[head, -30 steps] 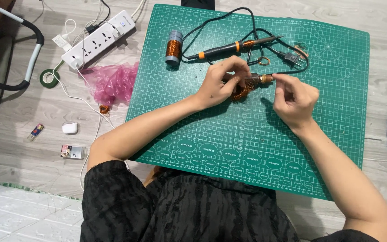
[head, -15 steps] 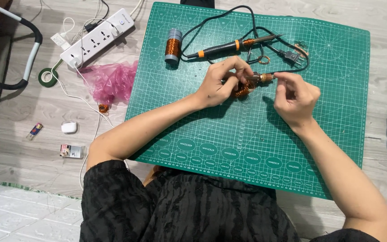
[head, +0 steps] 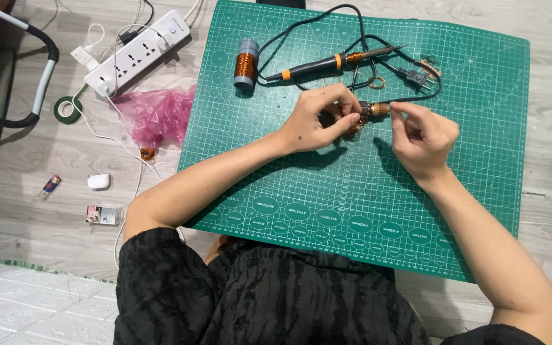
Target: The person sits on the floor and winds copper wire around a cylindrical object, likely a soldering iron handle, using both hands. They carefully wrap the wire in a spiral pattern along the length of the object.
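Your left hand [head: 317,121] fingers are clamped around the copper-wound motor armature [head: 367,114], its long axis running left to right across the green cutting mat [head: 352,211]. Your right hand [head: 421,137] fingers are pinched together just beside the armature's right end, possibly on fine wire, too thin to tell. The soldering iron [head: 337,62] lies just beyond the armature; the copper wire spool [head: 246,62] stands up-left of it.

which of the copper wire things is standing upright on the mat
The copper wire spool with grey ends, at the mat's top left, stands upright alone. The other copper-wound part is held between both hands.
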